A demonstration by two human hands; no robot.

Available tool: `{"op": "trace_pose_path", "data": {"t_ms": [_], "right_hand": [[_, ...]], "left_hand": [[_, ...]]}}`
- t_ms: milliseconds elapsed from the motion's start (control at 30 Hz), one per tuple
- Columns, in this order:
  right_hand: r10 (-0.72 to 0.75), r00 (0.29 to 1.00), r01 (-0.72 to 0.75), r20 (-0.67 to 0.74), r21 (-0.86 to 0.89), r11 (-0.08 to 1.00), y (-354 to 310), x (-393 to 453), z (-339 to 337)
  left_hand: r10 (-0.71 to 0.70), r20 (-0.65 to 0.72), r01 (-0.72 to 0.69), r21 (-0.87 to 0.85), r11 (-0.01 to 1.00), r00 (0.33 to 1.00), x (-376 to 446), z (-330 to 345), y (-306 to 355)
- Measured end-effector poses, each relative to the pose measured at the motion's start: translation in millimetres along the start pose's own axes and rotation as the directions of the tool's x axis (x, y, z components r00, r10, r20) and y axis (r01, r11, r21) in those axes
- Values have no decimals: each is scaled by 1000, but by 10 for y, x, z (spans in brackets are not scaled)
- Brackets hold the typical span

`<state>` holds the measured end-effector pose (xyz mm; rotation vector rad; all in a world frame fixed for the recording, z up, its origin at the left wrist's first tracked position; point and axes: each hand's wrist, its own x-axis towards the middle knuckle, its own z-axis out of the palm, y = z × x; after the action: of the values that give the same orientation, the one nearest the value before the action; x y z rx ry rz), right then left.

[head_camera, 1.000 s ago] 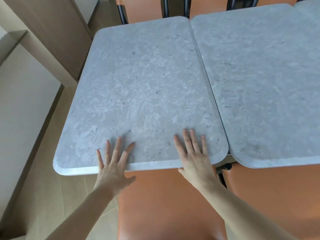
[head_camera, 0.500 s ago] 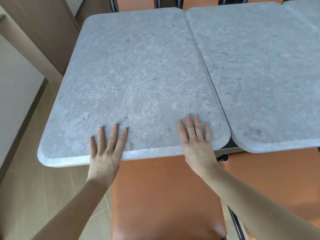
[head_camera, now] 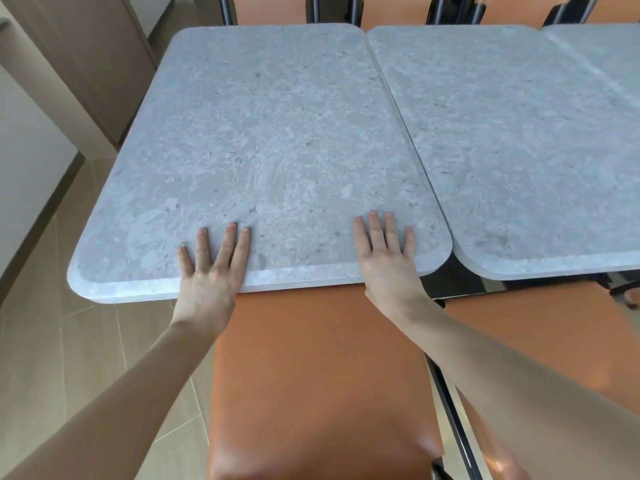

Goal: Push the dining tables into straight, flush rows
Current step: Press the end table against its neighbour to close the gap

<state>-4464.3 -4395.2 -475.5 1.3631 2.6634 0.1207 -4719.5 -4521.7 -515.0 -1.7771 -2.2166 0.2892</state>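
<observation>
Two grey stone-patterned dining tables are seen side by side from above. The left table (head_camera: 263, 143) is set against the right table (head_camera: 519, 143) along their long edges, with only a thin dark seam visible between them. At the near end the rounded corners part, and the near edge of the left table is seen slightly farther from the camera than that of the right table, so the near edges are not quite level. A third tabletop (head_camera: 602, 46) is partly seen at the far right.

The left hand (head_camera: 211, 268) is laid flat on the near edge of the left table, fingers straight and slightly spread, palm over the rim. The right hand (head_camera: 388, 258) is laid flat likewise near the same table's near right corner, fingers straight and close together. Nothing is gripped by either hand.

An orange upholstered chair seat (head_camera: 318, 382) is placed directly below the near edge, between the forearms. A second orange seat (head_camera: 519, 317) is seen to its right. Further orange chair backs (head_camera: 270, 8) with black frames are lined up beyond the far edges. Pale floor tiles (head_camera: 62, 358) and a brown panelled wall (head_camera: 86, 57) are noted on the left.
</observation>
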Motion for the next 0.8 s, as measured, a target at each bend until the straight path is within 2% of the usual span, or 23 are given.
{"op": "trace_pose_path", "data": {"t_ms": [200, 400, 633, 800], "right_hand": [[30, 999, -28, -29, 46, 999, -21, 1, 60], [48, 997, -45, -54, 56, 997, -36, -11, 115], [60, 996, -55, -70, 65, 996, -44, -25, 107], [60, 995, -52, -86, 91, 994, -20, -80, 111]], "left_hand": [[-38, 130, 31, 53, 998, 991, -5, -90, 43], [-52, 163, 39, 87, 995, 985, -18, -220, 107], [-79, 152, 68, 79, 995, 985, -49, -259, 139], [-63, 63, 60, 46, 997, 996, -89, -142, 134]]}}
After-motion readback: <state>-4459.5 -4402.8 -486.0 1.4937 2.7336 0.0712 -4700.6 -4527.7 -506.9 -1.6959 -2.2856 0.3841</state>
